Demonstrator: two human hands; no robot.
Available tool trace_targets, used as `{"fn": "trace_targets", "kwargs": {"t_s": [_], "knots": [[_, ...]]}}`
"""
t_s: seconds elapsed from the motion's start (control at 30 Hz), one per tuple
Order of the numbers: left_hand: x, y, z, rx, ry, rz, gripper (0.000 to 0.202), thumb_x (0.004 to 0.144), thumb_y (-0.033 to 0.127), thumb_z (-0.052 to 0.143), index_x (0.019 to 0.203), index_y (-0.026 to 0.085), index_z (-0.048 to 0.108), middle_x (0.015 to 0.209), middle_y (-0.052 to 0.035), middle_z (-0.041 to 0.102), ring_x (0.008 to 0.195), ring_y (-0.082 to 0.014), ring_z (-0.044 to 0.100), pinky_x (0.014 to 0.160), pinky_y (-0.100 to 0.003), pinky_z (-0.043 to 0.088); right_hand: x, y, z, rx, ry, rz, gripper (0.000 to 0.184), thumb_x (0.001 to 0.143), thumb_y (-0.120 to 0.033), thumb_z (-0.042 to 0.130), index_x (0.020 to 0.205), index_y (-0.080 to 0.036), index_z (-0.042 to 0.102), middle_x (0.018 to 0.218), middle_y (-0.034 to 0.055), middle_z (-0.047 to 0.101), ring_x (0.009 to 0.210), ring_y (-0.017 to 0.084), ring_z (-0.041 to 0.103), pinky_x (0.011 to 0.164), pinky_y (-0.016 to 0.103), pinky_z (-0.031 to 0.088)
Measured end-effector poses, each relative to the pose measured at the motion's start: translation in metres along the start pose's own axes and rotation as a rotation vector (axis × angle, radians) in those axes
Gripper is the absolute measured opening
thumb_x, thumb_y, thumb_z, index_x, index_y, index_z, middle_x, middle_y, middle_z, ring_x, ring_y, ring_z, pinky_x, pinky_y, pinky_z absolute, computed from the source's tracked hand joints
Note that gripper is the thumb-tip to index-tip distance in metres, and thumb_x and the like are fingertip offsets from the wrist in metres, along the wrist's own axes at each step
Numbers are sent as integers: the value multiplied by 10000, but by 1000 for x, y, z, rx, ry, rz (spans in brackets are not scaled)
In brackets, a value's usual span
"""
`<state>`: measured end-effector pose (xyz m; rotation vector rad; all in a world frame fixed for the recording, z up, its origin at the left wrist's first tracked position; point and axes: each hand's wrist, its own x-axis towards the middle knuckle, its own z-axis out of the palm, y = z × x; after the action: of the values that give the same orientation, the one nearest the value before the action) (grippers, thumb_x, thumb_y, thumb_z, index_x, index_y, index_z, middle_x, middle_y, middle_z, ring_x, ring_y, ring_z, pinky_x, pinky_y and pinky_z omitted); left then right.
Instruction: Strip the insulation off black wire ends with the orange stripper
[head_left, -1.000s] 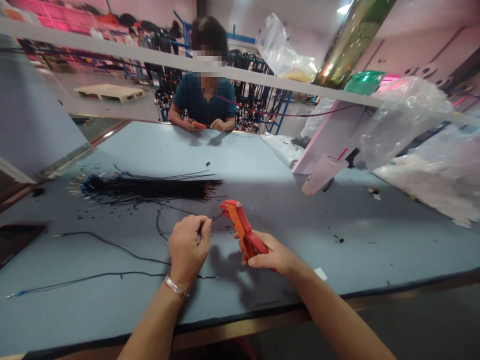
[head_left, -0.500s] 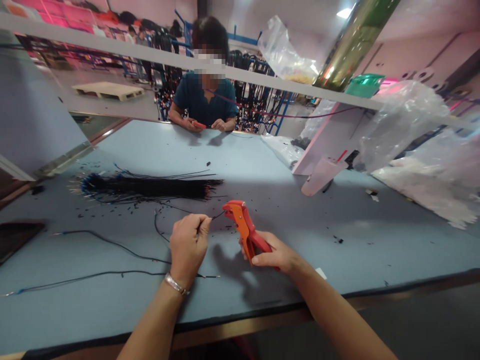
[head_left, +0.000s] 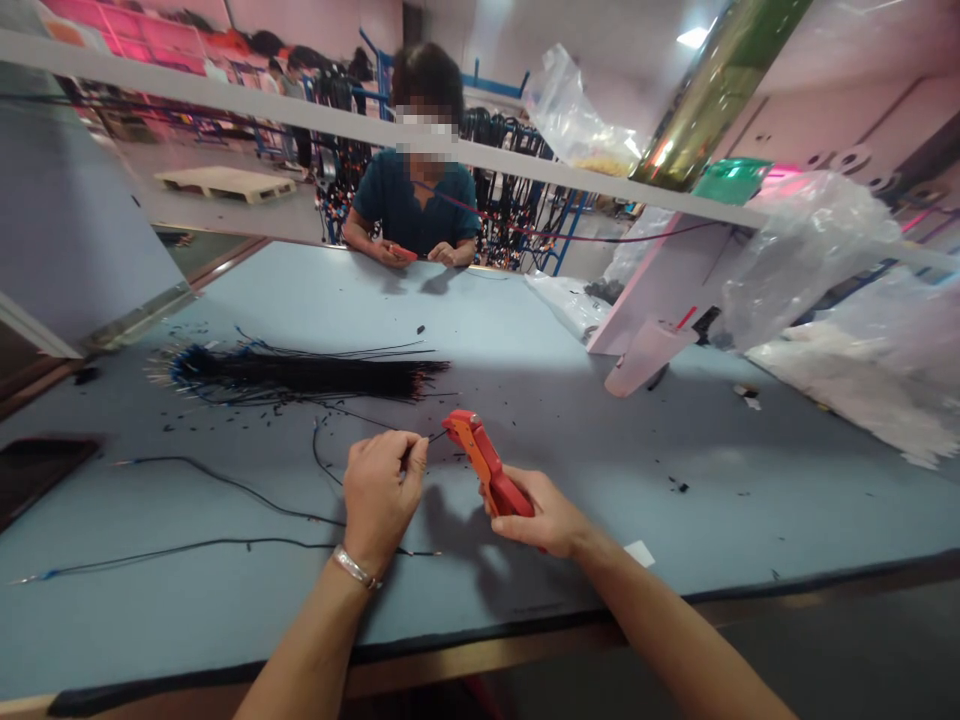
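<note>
My right hand (head_left: 536, 510) is wrapped round the handles of a red and orange wire stripper (head_left: 480, 455), whose jaws point up and to the left. A thin black wire (head_left: 437, 436) runs from those jaws into the pinched fingers of my left hand (head_left: 385, 490), which wears a metal bracelet at the wrist. The wire's end is hidden in the jaws. Left of that hand, two black wires (head_left: 217, 542) with blue sleeves and bare metal tips lie on the table. Behind it is a thick bundle of black wires (head_left: 315, 377), blue at its left end.
Short black scraps (head_left: 225, 412) are scattered over the grey table (head_left: 570, 560). A dark flat device (head_left: 45, 475) lies at the left edge. Across the table a person (head_left: 420, 205) holds a red tool. A clear cup (head_left: 649, 358) and plastic bags (head_left: 847, 300) are at the right.
The wire stripper's handles have been squeezed together, its lower orange handle drawn in against the red one. My left hand keeps its pinch on the wire; the view has shifted slightly.
</note>
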<state>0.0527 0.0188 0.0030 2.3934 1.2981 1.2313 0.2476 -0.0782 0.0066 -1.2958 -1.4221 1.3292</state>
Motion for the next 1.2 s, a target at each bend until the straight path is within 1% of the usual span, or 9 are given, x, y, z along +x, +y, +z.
{"fn": "trace_targets", "kwargs": {"t_s": [0.2, 0.33, 0.53, 0.9, 1.07, 1.2], "knots": [[0, 2, 1, 27, -15, -44, 271, 903, 327, 466, 704, 195, 595, 619, 3, 610, 602, -145, 536, 728, -308, 357, 2, 3, 0, 38, 28, 4, 288, 702, -372, 681, 850, -166, 543, 735, 1, 520, 615, 127, 454, 571, 254, 374], [0, 2, 1, 40, -43, -73, 266, 902, 322, 463, 708, 197, 595, 619, 3, 616, 615, -149, 552, 741, -311, 353, 2, 1, 1, 31, 16, 22, 285, 690, -362, 682, 844, -165, 544, 728, -3, 525, 608, 124, 460, 561, 248, 376], [0, 2, 2, 31, -48, -61, 254, 899, 311, 470, 711, 196, 597, 604, 7, 606, 608, -152, 549, 738, -316, 348, 2, -2, 3, -3, 13, 30, 278, 679, -357, 679, 829, -173, 533, 705, -14, 508, 592, 114, 440, 545, 237, 365], [1, 2, 2, 28, -71, -86, 243, 891, 313, 489, 710, 198, 602, 583, 16, 584, 599, -151, 540, 746, -315, 348, 1, -4, 6, -129, 45, 19, 260, 696, -355, 663, 816, -169, 526, 715, -5, 495, 618, 126, 416, 584, 255, 354], [1, 3, 3, 31, -85, -85, 244, 894, 312, 495, 710, 196, 607, 593, 15, 591, 609, -152, 552, 751, -317, 347, 2, -2, 7, -141, 73, 27, 210, 682, -317, 638, 780, -169, 526, 681, -17, 475, 584, 112, 406, 550, 238, 350], [1, 4, 4, 34, -111, -89, 234, 893, 301, 495, 722, 194, 615, 610, 11, 608, 624, -157, 566, 742, -319, 345, 3, -2, 9, -137, 92, 46, 202, 677, -324, 628, 735, -169, 513, 635, -25, 479, 539, 107, 450, 514, 227, 372]]}}
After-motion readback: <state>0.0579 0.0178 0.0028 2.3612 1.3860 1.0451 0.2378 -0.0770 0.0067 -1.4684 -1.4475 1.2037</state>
